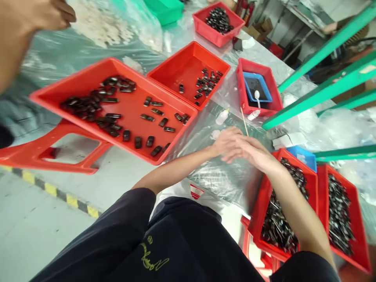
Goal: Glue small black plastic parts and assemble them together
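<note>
My left hand and my right hand meet over the plastic-covered table, the right lying across the left. Both are blurred, and what they hold is hidden. A thin wooden stick rises from just behind them; I cannot tell if either hand grips it. A small white dropper bottle lies beyond my left hand. To my left sits a big red tray with several small dark parts scattered in it.
A second red tray holds a few dark parts; a red bin holds a blue dish and white spoon. Red bins full of dark parts stand at right. Green frame bars cross above. Another person's arm reaches in top left.
</note>
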Motion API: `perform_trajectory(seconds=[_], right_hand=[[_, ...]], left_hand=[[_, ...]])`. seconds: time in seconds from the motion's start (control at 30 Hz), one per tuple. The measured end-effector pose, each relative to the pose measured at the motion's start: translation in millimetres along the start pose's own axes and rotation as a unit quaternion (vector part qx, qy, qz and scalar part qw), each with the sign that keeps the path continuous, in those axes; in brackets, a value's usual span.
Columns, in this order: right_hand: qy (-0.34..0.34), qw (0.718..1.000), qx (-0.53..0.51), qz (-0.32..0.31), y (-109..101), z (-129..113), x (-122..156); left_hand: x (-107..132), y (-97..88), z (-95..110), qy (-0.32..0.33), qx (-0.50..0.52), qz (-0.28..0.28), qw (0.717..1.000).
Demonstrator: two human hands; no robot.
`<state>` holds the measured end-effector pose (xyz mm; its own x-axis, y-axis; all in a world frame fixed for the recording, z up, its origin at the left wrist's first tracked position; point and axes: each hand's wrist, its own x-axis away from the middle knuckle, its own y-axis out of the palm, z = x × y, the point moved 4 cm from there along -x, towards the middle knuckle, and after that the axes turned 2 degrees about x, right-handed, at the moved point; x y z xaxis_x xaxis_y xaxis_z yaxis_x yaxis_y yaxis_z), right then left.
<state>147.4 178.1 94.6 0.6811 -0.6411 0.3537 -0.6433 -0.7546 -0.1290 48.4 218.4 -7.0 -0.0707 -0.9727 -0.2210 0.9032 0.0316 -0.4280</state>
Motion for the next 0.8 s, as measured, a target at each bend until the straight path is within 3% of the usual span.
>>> perform_trajectory(seconds=[0.07,0.1,0.17,0.2,0.23,0.33,0.53,0.63,0.8], right_hand=[[0.013,0.986,0.133,0.103,-49,17,53],[0.026,0.961,0.217,0.171,-73,26,79],[0.096,0.860,0.398,0.305,-113,45,127],[0.137,0.807,0.457,0.348,-127,55,147],[0.167,0.779,0.483,0.365,-136,66,161],[0.185,0.780,0.492,0.340,-139,96,170],[0.260,0.752,0.493,0.352,-121,112,134],[0.277,0.773,0.476,0.315,-116,114,130],[0.235,0.823,0.455,0.245,-114,123,142]], left_hand=[[-4,-3.0,2,0.027,-0.002,0.008,1.000],[-6,-3.1,3,0.045,0.014,0.006,0.999],[-8,-4.0,4,0.072,0.029,0.022,0.997],[-8,-4.3,4,0.084,0.034,0.031,0.995],[-8,-2.9,4,0.091,0.034,0.017,0.995],[-2,0.6,7,0.106,0.014,-0.028,0.994],[6,1.8,16,0.131,-0.026,-0.071,0.988],[3,-1.9,15,0.132,-0.028,-0.062,0.989],[-4,-10.0,12,0.109,-0.031,-0.038,0.993]])
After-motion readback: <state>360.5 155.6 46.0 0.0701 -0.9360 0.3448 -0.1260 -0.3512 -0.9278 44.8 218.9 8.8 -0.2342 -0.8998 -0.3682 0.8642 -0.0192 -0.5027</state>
